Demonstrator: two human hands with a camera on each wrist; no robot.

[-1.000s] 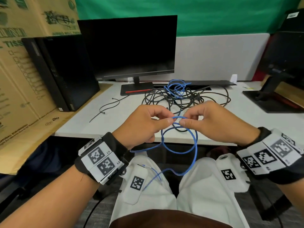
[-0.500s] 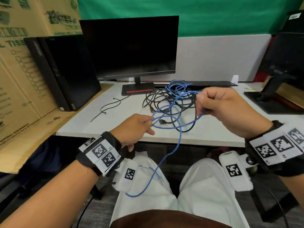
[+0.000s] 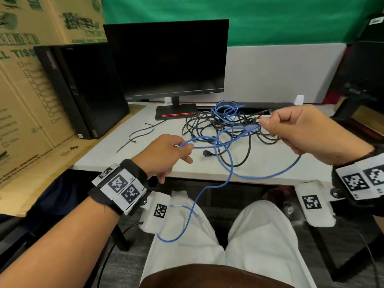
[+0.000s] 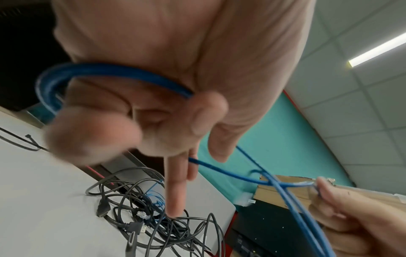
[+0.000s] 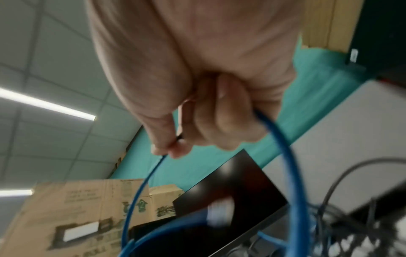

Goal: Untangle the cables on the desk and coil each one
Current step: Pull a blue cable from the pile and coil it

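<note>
A blue cable [image 3: 229,161] stretches between both hands above the desk's front edge and droops onto my lap. My left hand [image 3: 169,153] pinches it near the desk edge; in the left wrist view the blue cable [image 4: 114,73] curls round the fingers. My right hand [image 3: 295,129] is raised at the right and pinches the blue cable [image 5: 283,156] near its clear plug end. A tangle of black cables [image 3: 220,129] with more blue loops lies on the white desk [image 3: 116,150] behind the hands.
A dark monitor [image 3: 166,59] stands at the back of the desk, a black computer tower [image 3: 83,90] at the left. Cardboard boxes [image 3: 22,80] fill the left side. A black cable tie [image 3: 135,138] lies on the desk. Another monitor stand [image 3: 357,109] sits at the right.
The hands have drawn apart: the right hand rose and went right with the blue cable, the left moved lower left. The small loop once between them has opened into long strands.
</note>
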